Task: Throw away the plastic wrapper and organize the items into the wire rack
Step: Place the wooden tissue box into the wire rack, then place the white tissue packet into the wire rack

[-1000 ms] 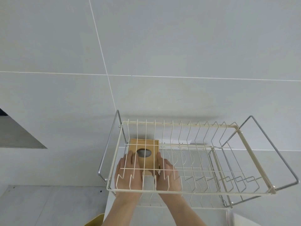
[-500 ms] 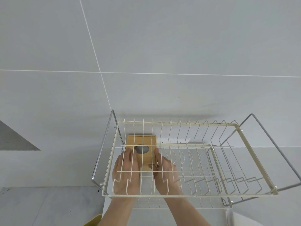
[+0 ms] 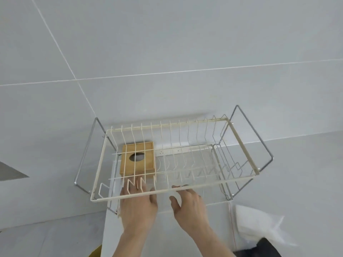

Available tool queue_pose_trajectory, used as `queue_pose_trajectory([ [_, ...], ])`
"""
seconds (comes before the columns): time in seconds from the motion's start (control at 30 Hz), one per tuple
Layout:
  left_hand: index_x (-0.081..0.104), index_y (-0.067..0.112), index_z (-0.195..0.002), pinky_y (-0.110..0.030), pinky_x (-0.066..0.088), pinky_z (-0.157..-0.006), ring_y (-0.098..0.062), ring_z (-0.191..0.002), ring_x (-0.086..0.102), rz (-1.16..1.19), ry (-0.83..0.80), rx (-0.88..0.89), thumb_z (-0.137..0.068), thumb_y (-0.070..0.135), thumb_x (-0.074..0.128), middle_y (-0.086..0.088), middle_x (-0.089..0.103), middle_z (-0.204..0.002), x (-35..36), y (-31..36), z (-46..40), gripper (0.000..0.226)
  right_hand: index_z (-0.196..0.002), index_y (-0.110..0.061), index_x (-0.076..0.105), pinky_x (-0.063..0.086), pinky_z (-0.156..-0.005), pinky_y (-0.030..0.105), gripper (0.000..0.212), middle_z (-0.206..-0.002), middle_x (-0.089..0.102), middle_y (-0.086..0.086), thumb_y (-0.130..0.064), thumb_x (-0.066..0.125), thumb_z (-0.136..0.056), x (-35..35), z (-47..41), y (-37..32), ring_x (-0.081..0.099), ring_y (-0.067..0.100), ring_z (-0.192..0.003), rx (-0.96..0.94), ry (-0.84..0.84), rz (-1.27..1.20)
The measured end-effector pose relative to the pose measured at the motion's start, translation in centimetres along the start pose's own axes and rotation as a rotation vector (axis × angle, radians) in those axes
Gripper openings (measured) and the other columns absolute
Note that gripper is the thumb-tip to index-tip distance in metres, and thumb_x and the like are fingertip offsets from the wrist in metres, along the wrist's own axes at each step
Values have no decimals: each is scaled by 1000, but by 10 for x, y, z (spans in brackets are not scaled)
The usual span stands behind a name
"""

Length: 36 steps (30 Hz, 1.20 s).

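Wire rack: cream, on white desk by tiled wall. Wooden box, round hole on top: inside rack, far-left. Plastic wrapper: near-right on desk. I see both hands at near rim, fingers spread, holding nothing: left hand, right hand.

**Rack and box state**

Rack: cream wire basket on a chrome frame with loop handles at both ends, upright against the tiled wall, long side toward camera. Row of plate dividers across the floor, separate wire section at the right end. Box: square, bamboo-coloured, oval hole in the top face, sits flat in the rack's left end. Wrapper: white crumpled plastic, blurred, outside the rack near its front right corner
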<state>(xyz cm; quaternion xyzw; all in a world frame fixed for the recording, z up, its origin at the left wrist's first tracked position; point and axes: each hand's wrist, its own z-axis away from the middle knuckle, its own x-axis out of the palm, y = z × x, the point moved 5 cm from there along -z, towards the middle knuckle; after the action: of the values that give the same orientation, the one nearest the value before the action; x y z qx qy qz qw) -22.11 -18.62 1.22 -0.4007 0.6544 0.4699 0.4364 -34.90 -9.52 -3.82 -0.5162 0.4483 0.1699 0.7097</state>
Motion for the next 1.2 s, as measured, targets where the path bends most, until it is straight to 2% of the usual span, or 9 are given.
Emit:
queue_pose_trajectory([
  [0.13,58,25,-127,-37,48,-98,-22,-116,58,182,-135,174,-92,33,59,4,66,-123,21,30,64,36,-104,-32,73,57,-66,31,22,-96,74,-10,-45,59,-94,-29,40,52,71,11,-79,78,91,-12],
  [0.33,53,37,-121,-26,48,-93,-2,-113,59,376,-574,178,-94,39,54,20,62,-120,71,107,116,27,-82,-27,69,54,-58,30,18,-82,70,-11,-41,63,-92,-88,79,145,66,13,-69,342,345,-11],
  [0.47,46,33,-134,-29,46,-98,-11,-118,57,386,-824,129,-95,45,51,8,55,-135,102,146,142,41,-100,-20,73,51,-72,38,17,-96,69,2,-29,76,-86,-117,98,203,65,29,-88,518,498,40],
  [0.57,35,34,-144,-32,45,-101,-18,-126,54,350,-942,116,-94,49,49,0,48,-144,117,169,158,53,-134,-20,60,44,-99,44,49,-129,61,9,-42,67,-91,-119,106,243,58,33,-117,714,321,21],
  [0.67,24,34,-151,-34,41,-107,-23,-134,48,374,-1023,78,-95,50,48,-5,44,-149,125,187,169,63,-152,-19,40,40,-109,45,70,-144,53,12,-52,58,-94,-117,109,263,50,35,-132,818,166,-93],
  [0.87,30,28,-151,-34,34,-115,-21,-142,38,555,-1048,-83,-96,43,52,0,38,-156,130,198,175,62,-149,-18,43,46,-105,42,66,-130,64,8,-38,69,-92,-117,96,267,57,30,-127,812,77,-352],
  [0.93,43,27,-143,-28,46,-97,-20,-135,46,650,-1022,-187,-95,38,56,-3,45,-150,126,197,174,51,-140,-19,55,52,-98,41,50,-110,68,-1,-26,70,-92,-119,94,265,63,26,-112,829,111,-455],
  [1.03,55,25,-128,-19,43,-70,-16,-114,56,770,-935,-288,-95,31,60,-3,56,-131,119,197,168,35,-126,-22,66,51,-71,29,32,-94,65,-10,-14,62,-96,-123,91,261,63,12,-89,834,210,-657],
  [1.2,57,22,-126,-26,38,-89,-17,-113,55,842,-873,-333,-93,31,61,-3,57,-130,110,196,164,34,-115,-22,70,46,-68,26,27,-98,70,-1,-8,56,-97,-127,88,253,62,12,-89,821,300,-817],
])
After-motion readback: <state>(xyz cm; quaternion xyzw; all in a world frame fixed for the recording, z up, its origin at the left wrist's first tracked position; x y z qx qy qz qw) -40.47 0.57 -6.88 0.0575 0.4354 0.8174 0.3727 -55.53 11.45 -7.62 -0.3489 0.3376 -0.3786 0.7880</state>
